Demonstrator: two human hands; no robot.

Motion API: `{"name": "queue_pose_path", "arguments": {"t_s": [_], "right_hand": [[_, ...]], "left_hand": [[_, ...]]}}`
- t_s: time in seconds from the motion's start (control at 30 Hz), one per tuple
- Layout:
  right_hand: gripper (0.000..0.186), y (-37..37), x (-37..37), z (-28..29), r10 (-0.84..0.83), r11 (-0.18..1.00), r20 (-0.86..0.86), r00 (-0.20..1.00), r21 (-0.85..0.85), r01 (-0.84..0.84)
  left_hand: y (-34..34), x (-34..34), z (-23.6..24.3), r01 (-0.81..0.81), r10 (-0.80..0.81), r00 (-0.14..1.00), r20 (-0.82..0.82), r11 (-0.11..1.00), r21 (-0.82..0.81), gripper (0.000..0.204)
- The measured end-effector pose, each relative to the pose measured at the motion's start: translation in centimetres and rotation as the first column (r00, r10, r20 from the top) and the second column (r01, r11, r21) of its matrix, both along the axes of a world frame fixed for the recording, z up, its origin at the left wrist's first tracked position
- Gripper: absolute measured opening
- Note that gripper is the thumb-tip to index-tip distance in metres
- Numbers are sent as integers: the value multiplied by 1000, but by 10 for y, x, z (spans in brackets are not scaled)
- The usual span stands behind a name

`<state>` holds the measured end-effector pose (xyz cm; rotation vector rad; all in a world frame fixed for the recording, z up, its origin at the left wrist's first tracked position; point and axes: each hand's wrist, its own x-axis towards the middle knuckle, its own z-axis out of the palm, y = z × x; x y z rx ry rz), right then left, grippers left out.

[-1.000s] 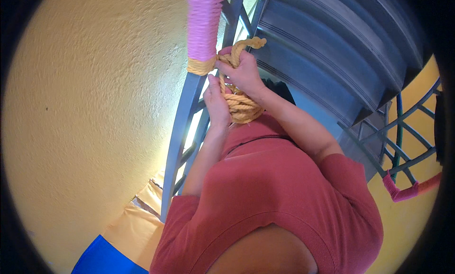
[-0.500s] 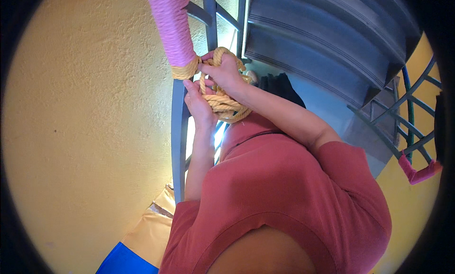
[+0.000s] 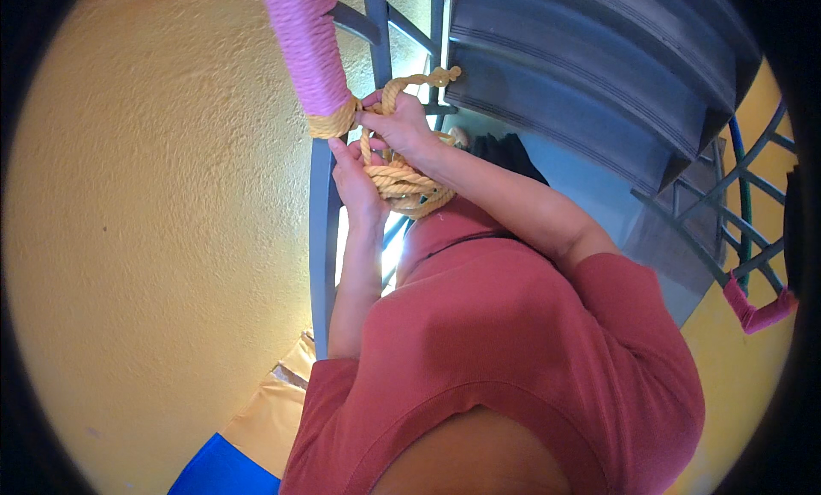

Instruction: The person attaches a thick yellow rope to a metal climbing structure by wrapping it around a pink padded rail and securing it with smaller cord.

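Note:
Yellow twisted rope point(image 3: 409, 185) hangs in a bunched coil at my hands beside the stair railing. My right hand point(image 3: 400, 127) pinches the rope close to the rail, its thumb and forefinger at the yellow wraps. Above that hand, the rope's free end point(image 3: 439, 77), knotted at its tip, sticks out to the right. Just below, my left hand point(image 3: 357, 180) has its thumb against the rail and its fingers curled around the rope, partly hidden by it. Tight yellow turns point(image 3: 332, 124) circle the grey handrail point(image 3: 321, 238), directly under a long stretch of pink cord wrapping point(image 3: 306, 54).
A yellow textured wall point(image 3: 154, 195) stands close on the left. Dark grey stairs point(image 3: 590, 76) curve up at the far right. Another railing point(image 3: 710, 221) with a pink-wrapped corner point(image 3: 757, 309) is at right. Blue material point(image 3: 227, 468) lies at lower left.
The rope's free end has swung out to the right above my right hand, where it was curled close before. Both hands stay nearly in place at the rail.

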<state>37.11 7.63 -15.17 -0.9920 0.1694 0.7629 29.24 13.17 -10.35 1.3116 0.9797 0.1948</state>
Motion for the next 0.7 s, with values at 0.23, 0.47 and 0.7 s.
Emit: {"name": "queue_pose_path", "arguments": {"t_s": [0.23, 0.47, 0.7], "right_hand": [[27, 8, -4, 1, 18, 999, 72, 997, -37, -16], [28, 14, -10, 15, -41, 998, -9, 999, 48, 42], [33, -9, -7, 31, 129, 988, -151, 980, -64, -140]], "left_hand": [[-12, -24, 1, 116, -116, 993, 4, 993, 24, 16], [-3, -32, 34, 367, -322, 929, -181, 862, 349, 28], [0, -38, 75, 526, -503, 847, -172, 744, 413, 53]]}}
